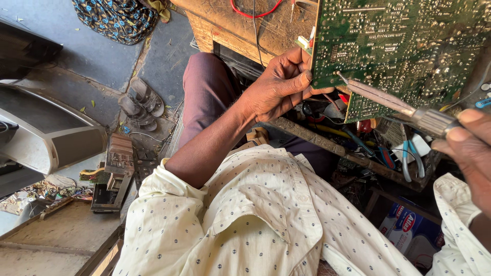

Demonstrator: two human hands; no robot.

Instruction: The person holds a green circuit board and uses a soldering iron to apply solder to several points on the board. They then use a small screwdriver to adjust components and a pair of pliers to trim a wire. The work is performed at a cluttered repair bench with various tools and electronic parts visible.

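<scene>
My left hand (279, 84) grips the corner of the green circuit board (404, 48), holding it up on edge. My right hand (468, 148) squeezes the soldering iron (394, 102). Its long tip points up-left and touches the board's bottom edge, near my left thumb.

Large green printed circuit board (404, 46), solder side up, densely speckled with silvery joints and pale traces; held tilted above the lap, lower left corner pinched. Slim soldering iron (396, 105) with a tarnished metal shaft and ribbed silver collar; lay slanted across the board's lower edge, tip touching the solder side near the bottom left corner, handle end gripped at far right.
</scene>
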